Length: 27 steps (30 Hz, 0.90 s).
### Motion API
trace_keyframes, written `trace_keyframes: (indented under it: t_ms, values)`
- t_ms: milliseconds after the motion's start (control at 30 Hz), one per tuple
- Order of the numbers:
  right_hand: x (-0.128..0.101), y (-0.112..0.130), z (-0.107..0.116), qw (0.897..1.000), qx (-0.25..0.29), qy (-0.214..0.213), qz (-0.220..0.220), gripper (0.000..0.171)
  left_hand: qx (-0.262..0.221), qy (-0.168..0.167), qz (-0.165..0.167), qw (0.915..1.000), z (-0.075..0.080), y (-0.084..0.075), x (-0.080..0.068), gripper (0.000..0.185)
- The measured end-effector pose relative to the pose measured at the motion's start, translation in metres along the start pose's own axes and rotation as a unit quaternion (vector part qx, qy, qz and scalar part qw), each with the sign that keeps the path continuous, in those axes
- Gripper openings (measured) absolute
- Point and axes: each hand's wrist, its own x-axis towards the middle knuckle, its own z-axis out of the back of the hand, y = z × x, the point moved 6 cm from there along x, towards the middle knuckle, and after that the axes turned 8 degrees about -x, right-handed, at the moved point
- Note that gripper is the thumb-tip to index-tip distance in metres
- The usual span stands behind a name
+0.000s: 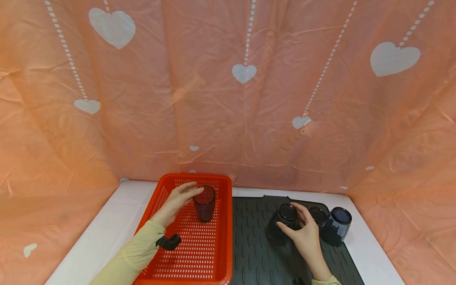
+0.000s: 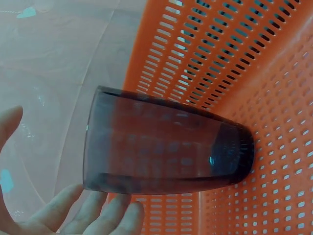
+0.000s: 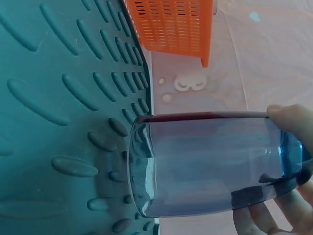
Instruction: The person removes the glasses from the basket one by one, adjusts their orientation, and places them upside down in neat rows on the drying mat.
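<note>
A dark red tumbler [image 1: 204,204] [image 2: 166,152] stands upright in the far part of the orange slotted basket [image 1: 189,253] [image 2: 274,63]. My left hand [image 1: 190,192] lies beside it with straight fingers [image 2: 98,213], thumb and fingers spread on either side of the glass. I cannot tell whether they touch it. My right hand [image 1: 290,217] grips a dark blue tumbler [image 1: 281,225] [image 3: 205,166] near its base. This tumbler is upside down, rim against the dark ribbed mat [image 1: 253,245] [image 3: 49,98].
Two more dark tumblers [image 1: 318,215] [image 1: 336,225] sit upside down at the mat's far right. Basket and mat lie side by side on a white tabletop [image 1: 107,225]. An orange sheet with white hearts [image 1: 228,99] closes in the back and sides.
</note>
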Motion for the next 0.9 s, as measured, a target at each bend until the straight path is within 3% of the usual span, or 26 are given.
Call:
trace_keyframes:
  t_ms: [233,700,900]
  values:
    - [0.000,0.001,-0.002,1.000,0.003,0.000,0.011,0.072,0.010,0.007,-0.004,0.9999,-0.003,0.003,-0.001,0.072]
    - [0.003,-0.002,-0.009,1.000,0.006,0.007,0.013,0.071,0.075,0.012,-0.013,0.9970,-0.011,0.008,0.003,0.079]
    - [-0.003,0.021,-0.003,1.000,0.015,0.002,0.015,0.067,0.084,0.013,-0.017,0.9962,-0.015,0.010,0.004,0.086]
